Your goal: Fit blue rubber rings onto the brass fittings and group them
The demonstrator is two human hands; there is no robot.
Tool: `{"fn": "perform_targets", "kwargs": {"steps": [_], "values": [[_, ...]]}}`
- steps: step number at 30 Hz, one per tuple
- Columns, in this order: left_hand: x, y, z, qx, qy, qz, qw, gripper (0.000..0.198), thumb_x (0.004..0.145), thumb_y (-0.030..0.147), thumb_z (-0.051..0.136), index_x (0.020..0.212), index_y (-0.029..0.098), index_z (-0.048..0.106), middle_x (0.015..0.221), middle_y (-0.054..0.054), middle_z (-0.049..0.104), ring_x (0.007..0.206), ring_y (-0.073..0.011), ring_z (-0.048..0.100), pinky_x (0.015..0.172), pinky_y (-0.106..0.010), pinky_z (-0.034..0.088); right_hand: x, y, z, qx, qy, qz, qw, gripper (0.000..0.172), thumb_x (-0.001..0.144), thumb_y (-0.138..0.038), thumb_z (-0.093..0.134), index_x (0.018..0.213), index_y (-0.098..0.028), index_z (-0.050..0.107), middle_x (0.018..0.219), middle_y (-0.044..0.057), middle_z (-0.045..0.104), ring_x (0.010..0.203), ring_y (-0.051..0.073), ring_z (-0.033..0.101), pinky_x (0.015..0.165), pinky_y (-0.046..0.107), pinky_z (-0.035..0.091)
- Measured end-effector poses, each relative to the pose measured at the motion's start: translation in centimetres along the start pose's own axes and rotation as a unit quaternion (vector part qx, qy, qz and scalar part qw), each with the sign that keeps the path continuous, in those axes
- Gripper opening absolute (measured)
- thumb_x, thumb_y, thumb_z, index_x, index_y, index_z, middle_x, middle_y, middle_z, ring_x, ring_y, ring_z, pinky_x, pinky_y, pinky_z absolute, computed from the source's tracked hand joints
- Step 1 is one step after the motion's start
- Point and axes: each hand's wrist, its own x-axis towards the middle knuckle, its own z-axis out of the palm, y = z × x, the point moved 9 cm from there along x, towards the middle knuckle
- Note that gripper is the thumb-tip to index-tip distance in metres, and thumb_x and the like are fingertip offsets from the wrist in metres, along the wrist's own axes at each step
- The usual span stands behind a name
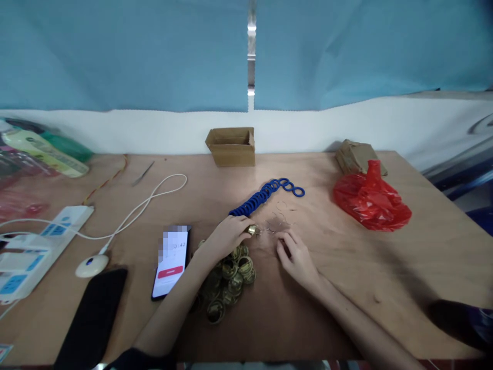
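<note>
My left hand (230,234) is closed, with a small brass-coloured metal part (252,229) pinched at its fingertips. It is above a pile of brass-coloured round parts (230,270), which my forearm partly hides. Just to the right, my right hand (296,253) has its thumb and fingers curled together close to the wood. Whether anything is between those fingertips is too small to tell. Several thin wire rings (283,205) lie around and beyond them. A line of overlapping blue rings (259,199) runs from beside my left hand toward the back right.
A lit phone (171,262) and a dark phone (94,313) lie left, near a power strip (57,236) and white cable (150,198). Tweezers (143,173) lie behind. An open cardboard box (233,154) stands at the back; a red plastic bag (372,200) sits right.
</note>
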Motion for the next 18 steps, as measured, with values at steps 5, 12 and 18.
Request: {"fn": "perform_targets", "kwargs": {"steps": [5,12,18], "values": [[-0.9,-0.7,-2.4,-0.082,0.072,-0.04,0.993,0.019,0.093,0.024,0.066,0.112,0.023,0.066,0.112,-0.006,0.072,0.101,-0.0246,0.07,0.089,-0.037,0.055,0.0,1.3,-0.4,0.004,0.001,0.013,1.0,0.015,0.099,-0.014,0.046,0.103,-0.023,0.057,0.096,0.007,0.064,0.092,0.024,0.062,0.085,0.038,0.053],[-4.0,-3.2,-5.1,-0.217,0.22,-0.09,0.947,0.021,0.09,0.028,0.069,0.111,0.022,0.066,0.11,-0.006,0.065,0.096,-0.0194,0.071,0.09,-0.036,0.058,-0.2,1.1,0.1,0.005,-0.009,0.003,1.0,0.014,0.1,-0.014,0.045,0.102,-0.023,0.056,0.096,0.008,0.064,0.09,0.023,0.062,0.083,0.038,0.053],[-5.7,-6.0,-4.3,-0.405,0.276,-0.136,0.861,0.038,0.08,0.029,0.08,0.113,0.021,0.062,0.111,-0.007,0.071,0.105,-0.0214,0.071,0.096,-0.039,0.058,0.0,0.7,0.6,-0.003,-0.012,-0.004,1.0,0.014,0.1,-0.014,0.045,0.101,-0.023,0.055,0.095,0.007,0.063,0.089,0.023,0.062,0.082,0.04,0.054]]}}
